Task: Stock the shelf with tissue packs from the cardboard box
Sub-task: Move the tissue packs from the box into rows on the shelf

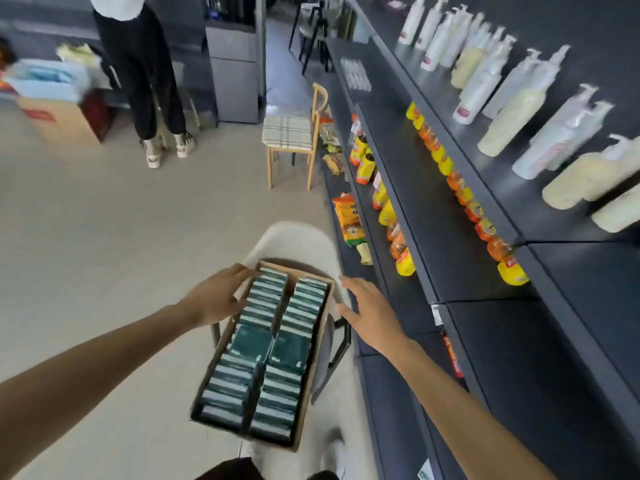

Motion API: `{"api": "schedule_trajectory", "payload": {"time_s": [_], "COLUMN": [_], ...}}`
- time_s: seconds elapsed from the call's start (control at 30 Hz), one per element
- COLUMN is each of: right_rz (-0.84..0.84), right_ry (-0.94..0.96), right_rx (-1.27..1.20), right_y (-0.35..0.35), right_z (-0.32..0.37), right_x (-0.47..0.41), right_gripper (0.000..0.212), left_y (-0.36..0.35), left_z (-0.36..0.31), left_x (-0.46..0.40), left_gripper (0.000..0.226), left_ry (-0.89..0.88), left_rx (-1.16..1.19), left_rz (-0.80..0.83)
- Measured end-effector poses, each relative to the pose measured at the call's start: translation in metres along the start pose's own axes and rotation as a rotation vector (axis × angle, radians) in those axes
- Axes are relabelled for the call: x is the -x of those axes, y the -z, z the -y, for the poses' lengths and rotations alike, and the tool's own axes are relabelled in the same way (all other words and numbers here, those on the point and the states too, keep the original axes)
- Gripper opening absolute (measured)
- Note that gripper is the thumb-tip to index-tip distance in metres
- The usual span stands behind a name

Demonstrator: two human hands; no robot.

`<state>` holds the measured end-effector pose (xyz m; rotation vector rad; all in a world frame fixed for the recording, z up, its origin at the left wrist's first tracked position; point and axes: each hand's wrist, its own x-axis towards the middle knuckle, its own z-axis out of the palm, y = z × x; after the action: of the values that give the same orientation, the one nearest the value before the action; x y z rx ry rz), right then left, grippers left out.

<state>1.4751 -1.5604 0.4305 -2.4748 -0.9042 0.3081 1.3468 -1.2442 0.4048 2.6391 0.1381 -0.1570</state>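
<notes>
A long cardboard box rests on a white chair below me, filled with two rows of dark green tissue packs. My left hand lies against the box's far left edge, fingers extended onto the packs there. My right hand hovers just right of the box with its fingers spread, holding nothing. The dark shelf unit runs along the right, with a bare stretch of board beside the box.
White and cream pump bottles line the top shelf; yellow and orange packets fill the lower boards. A wooden chair stands ahead by the shelf. A person in black trousers stands far left near boxes.
</notes>
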Motion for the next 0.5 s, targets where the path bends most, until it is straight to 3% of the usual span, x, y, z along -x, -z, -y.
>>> {"api": "schedule_trajectory", "payload": {"time_s": [0.23, 0.5], "right_rz": [0.251, 0.432], "right_ry": [-0.163, -0.387], "right_rx": [-0.058, -0.114], "right_y": [-0.121, -0.244], "right_z": [-0.041, -0.092], "right_x": [-0.034, -0.051], "right_gripper": [0.052, 0.068], "left_y": [-0.096, -0.215], "left_z": [0.079, 0.13], "left_x": [-0.001, -0.032], "left_gripper": [0.055, 0.068], "left_ry": [0.21, 0.408], "left_rx": [0.012, 0.054], "left_rz": [0.169, 0.32]}}
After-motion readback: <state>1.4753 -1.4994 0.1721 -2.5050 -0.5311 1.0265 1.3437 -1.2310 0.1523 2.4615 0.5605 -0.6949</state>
